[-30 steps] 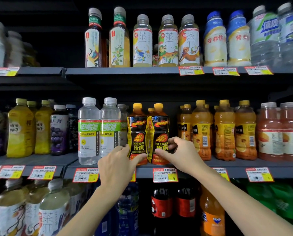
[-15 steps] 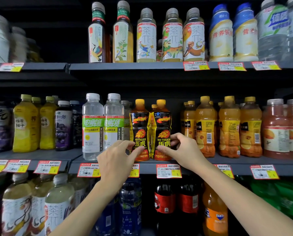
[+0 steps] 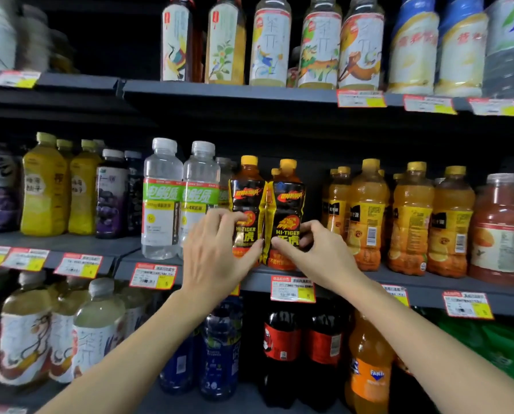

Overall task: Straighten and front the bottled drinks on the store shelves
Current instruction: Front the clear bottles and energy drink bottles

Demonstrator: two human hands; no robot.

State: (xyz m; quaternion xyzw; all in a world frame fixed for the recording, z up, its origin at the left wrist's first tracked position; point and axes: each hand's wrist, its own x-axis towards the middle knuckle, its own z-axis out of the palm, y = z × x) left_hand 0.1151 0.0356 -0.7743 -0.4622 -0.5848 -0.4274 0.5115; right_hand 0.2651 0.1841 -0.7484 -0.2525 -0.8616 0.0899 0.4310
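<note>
Hi-Tiger bottles [image 3: 288, 201], touching, one each in the grip of left hand [image 3: 217, 255] and right hand [image 3: 318, 252]

- The right black bottle [image 3: 287, 204], on the middle shelf at the centre of the frame, reads "HI-TIGER" under a tiger emblem, with the large character "虎" below.
- The left black bottle [image 3: 246, 189], touching it, carries the same "HI-TIGER", partly covered.
- The orange bottle [image 3: 369, 380], on the bottom shelf right of centre, shows the "FANTA" logo.
- The clear bottles [image 3: 161, 210], left of centre on the middle shelf, have a green band reading "电解质".
- The tea bottles [image 3: 269, 46], at top centre, bear "茶π".
- A pale bottle [image 3: 94, 345] at lower left shows "茶".
- The price tags [image 3: 291, 289] on the shelf edges are too blurred to read.
</note>
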